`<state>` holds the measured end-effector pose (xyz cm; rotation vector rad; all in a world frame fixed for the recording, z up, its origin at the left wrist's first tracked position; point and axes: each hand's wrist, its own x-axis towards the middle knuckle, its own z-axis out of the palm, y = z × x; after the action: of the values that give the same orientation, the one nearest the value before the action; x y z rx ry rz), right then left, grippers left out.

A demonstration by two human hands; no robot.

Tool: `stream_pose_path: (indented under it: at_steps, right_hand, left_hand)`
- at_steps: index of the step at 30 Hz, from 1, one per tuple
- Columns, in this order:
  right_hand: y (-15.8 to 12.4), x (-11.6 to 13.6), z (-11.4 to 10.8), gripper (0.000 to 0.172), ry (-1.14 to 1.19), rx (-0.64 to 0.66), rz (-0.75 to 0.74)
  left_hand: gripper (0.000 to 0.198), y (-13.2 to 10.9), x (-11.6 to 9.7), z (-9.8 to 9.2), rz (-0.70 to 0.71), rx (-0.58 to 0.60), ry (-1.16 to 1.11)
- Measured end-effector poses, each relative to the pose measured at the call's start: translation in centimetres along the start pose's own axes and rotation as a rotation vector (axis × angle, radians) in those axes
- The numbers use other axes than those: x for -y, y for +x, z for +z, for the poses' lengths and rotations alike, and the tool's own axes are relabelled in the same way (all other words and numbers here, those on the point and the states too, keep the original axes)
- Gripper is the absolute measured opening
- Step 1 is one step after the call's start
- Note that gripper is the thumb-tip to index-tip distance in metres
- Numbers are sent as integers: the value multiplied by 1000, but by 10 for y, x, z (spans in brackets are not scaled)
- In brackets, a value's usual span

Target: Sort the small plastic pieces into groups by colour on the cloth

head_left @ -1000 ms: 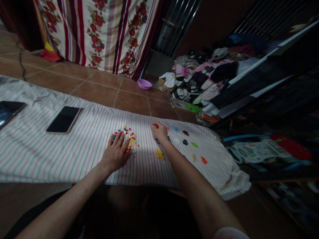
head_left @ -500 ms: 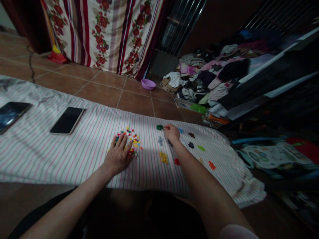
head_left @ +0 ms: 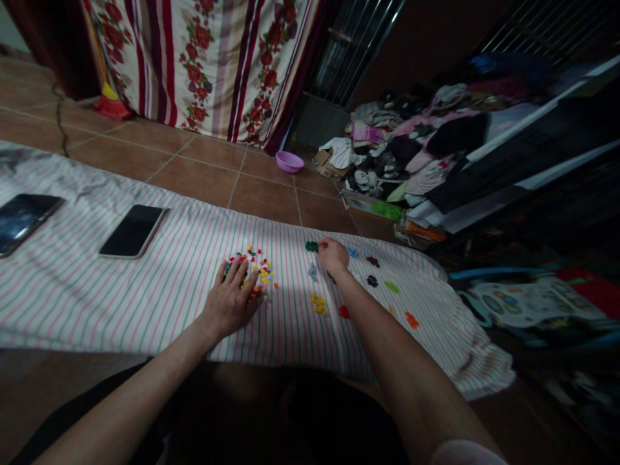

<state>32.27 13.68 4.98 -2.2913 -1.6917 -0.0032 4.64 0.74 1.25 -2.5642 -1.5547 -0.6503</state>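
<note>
My left hand [head_left: 231, 296] lies flat, fingers spread, on a scattered heap of tiny mixed-colour pieces [head_left: 265, 276]. My right hand [head_left: 334, 256] is closed in a pinch at the right edge of a dark green pile [head_left: 311, 247]. Whatever its fingertips hold is too small to make out. Nearer me than the green pile are a grey pile [head_left: 312, 272] and a yellow pile [head_left: 318, 304]. A red pile [head_left: 343, 312] sits beside my right forearm, which partly hides other pieces. Farther right lie blue [head_left: 352, 252], brown [head_left: 372, 261], black [head_left: 371, 281], lime green [head_left: 391, 287] and orange [head_left: 411, 320] piles.
A striped cloth [head_left: 194, 232] covers the work surface. Two phones, one dark [head_left: 24, 219] and one pale-edged [head_left: 134, 231], lie at left. Beyond the cloth, a purple basin [head_left: 289, 162] stands on the tiled floor, near heaped clothes [head_left: 407, 142].
Both hands stay almost where they were, the left flat on the mixed pieces and the right pinched by the green pile. The view has shifted slightly.
</note>
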Motion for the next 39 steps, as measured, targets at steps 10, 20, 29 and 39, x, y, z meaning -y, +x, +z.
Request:
stream_pose_path:
  at_steps: [10,20,29,39]
  right_hand:
    - [-63,53,-10,26,246,485,-269]
    - [-96,84,-8,35,215,510,-468]
    - [-96,96,-1,28,370,337,-628]
    - [-88,98,15,33,254,393,-547]
  left_hand:
    - [79,-21,14,-6,-155,54,97]
    - [86,-19,19,7,-219,64,80]
    - [84,-19,22,9,-188,14,64]
    - [83,-16,18,8,-239,26,83]
